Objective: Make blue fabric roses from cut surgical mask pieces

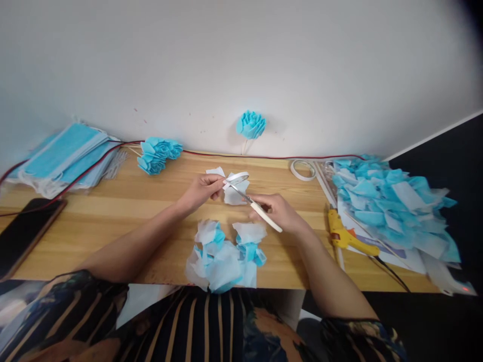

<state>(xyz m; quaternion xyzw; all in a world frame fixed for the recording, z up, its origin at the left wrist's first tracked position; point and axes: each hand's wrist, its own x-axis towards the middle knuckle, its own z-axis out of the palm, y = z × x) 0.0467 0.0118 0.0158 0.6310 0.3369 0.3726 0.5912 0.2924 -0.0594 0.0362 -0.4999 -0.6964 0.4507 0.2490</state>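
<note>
My left hand (206,190) pinches a roll of white tape (240,176) over the middle of the table. In my right hand (278,208) is a pair of scissors (266,217) with white handles, the blades pointing to the tape by my left fingertips. Whether the blades touch the tape I cannot tell. Under the scissors lies a thin white fabric piece (236,196). Several crumpled blue and white fabric pieces (226,261) are heaped at the table's front edge, between my forearms.
Blue face masks (71,151) and a phone (28,231) lie on the left. Blue fabric flowers (156,153) rest behind, and another flower (251,124) leans upright against the wall. To the right are another tape roll (303,170), a yellow glue gun (349,236) and a fabric heap (396,201).
</note>
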